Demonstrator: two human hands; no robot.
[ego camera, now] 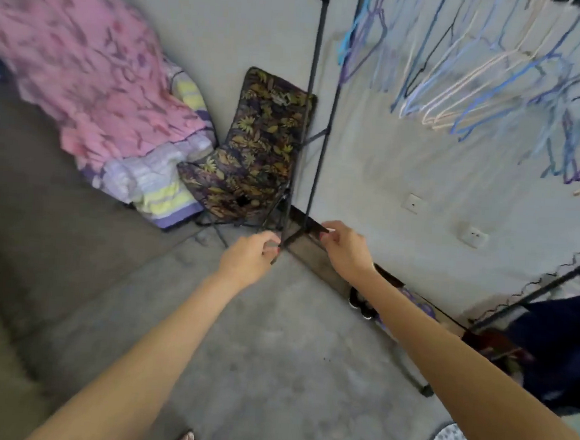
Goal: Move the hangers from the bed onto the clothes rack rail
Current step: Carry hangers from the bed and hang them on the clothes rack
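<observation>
Many blue, purple and cream hangers (pixel 490 82) hang in a row from the clothes rack at the upper right; the rail itself is cut off by the top edge. The rack's black upright poles (pixel 307 118) come down to the floor in the middle. My left hand (pixel 250 258) and my right hand (pixel 346 251) are stretched out low by the foot of the poles. Each pinches one end of a thin dark hanger (pixel 303 236), which is blurred and overlaps the rack's foot. The grey bed (pixel 25 201) lies at the left, with no hangers visible on it.
A pink blanket and folded bedding (pixel 96 79) are piled at the head of the bed. A leaf-patterned folding chair (pixel 259 142) stands in the corner. Two wall sockets (pixel 473 236), dark clothing (pixel 561 345) on the rack's lower bar, shoes (pixel 361 304) and bare concrete floor (pixel 272 356) surround me.
</observation>
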